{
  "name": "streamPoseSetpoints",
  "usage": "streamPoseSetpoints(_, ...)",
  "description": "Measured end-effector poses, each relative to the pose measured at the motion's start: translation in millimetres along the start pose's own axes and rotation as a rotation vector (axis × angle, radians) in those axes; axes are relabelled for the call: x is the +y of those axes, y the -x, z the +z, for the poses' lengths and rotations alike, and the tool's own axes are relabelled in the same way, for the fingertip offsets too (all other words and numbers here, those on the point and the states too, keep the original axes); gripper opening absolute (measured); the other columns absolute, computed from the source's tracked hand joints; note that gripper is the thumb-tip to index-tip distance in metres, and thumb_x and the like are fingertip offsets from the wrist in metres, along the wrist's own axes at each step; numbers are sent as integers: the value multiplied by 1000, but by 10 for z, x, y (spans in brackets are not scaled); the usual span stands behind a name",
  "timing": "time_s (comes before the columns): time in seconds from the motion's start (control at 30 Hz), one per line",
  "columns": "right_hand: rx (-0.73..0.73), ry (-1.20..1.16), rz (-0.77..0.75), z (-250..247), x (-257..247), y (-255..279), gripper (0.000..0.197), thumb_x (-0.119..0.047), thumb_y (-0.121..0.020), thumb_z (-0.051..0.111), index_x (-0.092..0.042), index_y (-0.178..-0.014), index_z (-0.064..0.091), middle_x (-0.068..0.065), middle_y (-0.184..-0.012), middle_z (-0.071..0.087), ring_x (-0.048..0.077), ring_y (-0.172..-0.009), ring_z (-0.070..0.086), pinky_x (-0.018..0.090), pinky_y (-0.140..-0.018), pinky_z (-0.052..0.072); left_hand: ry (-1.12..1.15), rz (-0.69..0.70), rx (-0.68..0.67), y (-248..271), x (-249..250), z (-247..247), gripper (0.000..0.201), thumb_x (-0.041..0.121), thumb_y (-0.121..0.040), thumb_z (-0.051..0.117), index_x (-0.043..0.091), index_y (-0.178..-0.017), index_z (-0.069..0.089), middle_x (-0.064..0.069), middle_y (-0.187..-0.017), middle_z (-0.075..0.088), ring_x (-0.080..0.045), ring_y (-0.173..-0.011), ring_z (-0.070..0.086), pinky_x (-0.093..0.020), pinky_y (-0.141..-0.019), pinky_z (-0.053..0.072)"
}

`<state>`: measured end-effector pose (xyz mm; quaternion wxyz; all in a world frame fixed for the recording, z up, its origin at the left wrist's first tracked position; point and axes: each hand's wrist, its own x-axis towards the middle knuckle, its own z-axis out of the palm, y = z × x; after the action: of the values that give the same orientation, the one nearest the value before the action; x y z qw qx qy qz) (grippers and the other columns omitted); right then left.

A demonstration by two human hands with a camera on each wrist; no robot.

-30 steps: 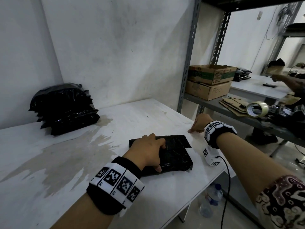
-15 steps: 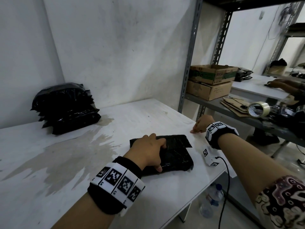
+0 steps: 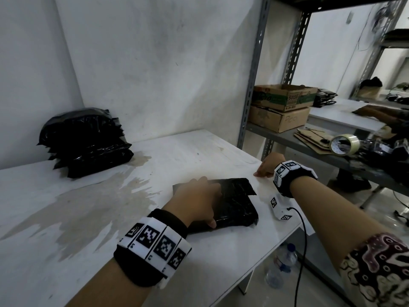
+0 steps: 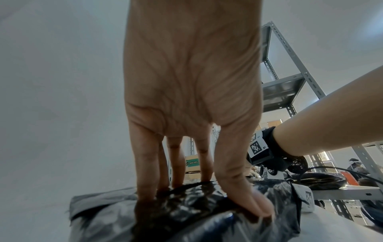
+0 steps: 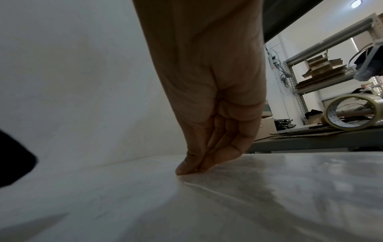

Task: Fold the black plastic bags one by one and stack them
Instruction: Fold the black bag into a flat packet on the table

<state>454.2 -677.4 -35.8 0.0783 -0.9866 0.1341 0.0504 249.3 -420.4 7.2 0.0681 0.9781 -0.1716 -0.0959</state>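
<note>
A folded black plastic bag (image 3: 234,207) (image 4: 186,212) lies near the front right of the white table (image 3: 110,218). My left hand (image 3: 213,204) (image 4: 211,196) rests on top of it. Its straight fingers press into the far part and the thumb presses the near edge. A stack of folded black bags (image 3: 86,142) sits at the back left against the wall. My right hand (image 3: 263,171) (image 5: 192,167) is at the table's right edge, apart from the bag. Its thumb and fingertips are bunched together on the table top, with nothing visible between them.
A grey metal shelf (image 3: 252,85) stands right of the table with cardboard boxes (image 3: 283,107), flat cardboard and a tape roll (image 3: 344,144) (image 5: 352,113). A white tagged device (image 3: 279,207) with a black cable lies by the bag. A water bottle (image 3: 281,269) stands on the floor below.
Both of my hands stay where they were. Another person's arm at the far right has shifted on the other table.
</note>
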Motion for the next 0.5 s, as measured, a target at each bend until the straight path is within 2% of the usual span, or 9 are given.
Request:
streamPoseSetpoints(0.07, 1, 10, -9, 3, 6, -3, 57, -55, -67, 80, -5, -90, 66, 7, -94, 71, 20, -91, 68, 28, -80, 56, -2, 1, -1, -1, 1, 0, 73, 36, -71, 80, 31, -133, 42, -2, -128, 40, -22, -120, 41, -32, -89, 39)
streamPoseSetpoints(0.13, 18, 23, -11, -13, 3, 16, 55, -59, -68, 78, -7, -81, 63, 6, -90, 69, 19, -87, 67, 25, -72, 54, -1, 0, -2, -3, 3, -1, 73, 36, -71, 80, 31, -133, 41, -2, -129, 40, -22, -120, 41, -31, -89, 39)
streamPoseSetpoints(0.2, 34, 35, 0, -27, -4, 53, 56, -62, -69, 76, -10, -68, 54, 5, -86, 66, 18, -82, 63, 23, -61, 48, 1, -1, -1, -5, 3, -2, 73, 36, -72, 80, 31, -133, 42, -1, -130, 40, -22, -120, 41, -32, -90, 39)
streamPoseSetpoints(0.23, 38, 27, 2, -35, -3, 64, 55, -61, -71, 75, -10, -67, 54, 5, -86, 66, 18, -82, 63, 23, -60, 47, 2, 0, -1, -4, 3, 1, 73, 36, -72, 80, 31, -134, 41, -1, -130, 40, -22, -120, 41, -32, -90, 39)
streamPoseSetpoints(0.33, 33, 27, 17, -70, 26, 79, 51, -53, -77, 74, -4, -87, 64, 6, -94, 69, 20, -89, 66, 26, -74, 53, -3, 4, 2, -5, 0, 8, 74, 37, -72, 80, 31, -135, 41, -1, -130, 40, -22, -120, 42, -31, -90, 39)
streamPoseSetpoints(0.4, 28, 24, 19, -74, 64, 66, 53, -50, -75, 76, -2, -97, 69, 8, -97, 71, 21, -93, 68, 30, -84, 56, -6, 4, 1, -6, 1, 9, 74, 37, -72, 80, 31, -135, 40, -1, -130, 40, -22, -120, 41, -32, -90, 39)
streamPoseSetpoints(0.5, -3, -20, 13, -56, 109, 19, 55, -44, -67, 84, -2, -98, 70, 10, -95, 72, 23, -93, 70, 34, -84, 58, -7, 2, -1, -15, 9, 6, 74, 36, -72, 80, 32, -134, 40, -1, -129, 40, -21, -121, 41, -32, -90, 38)
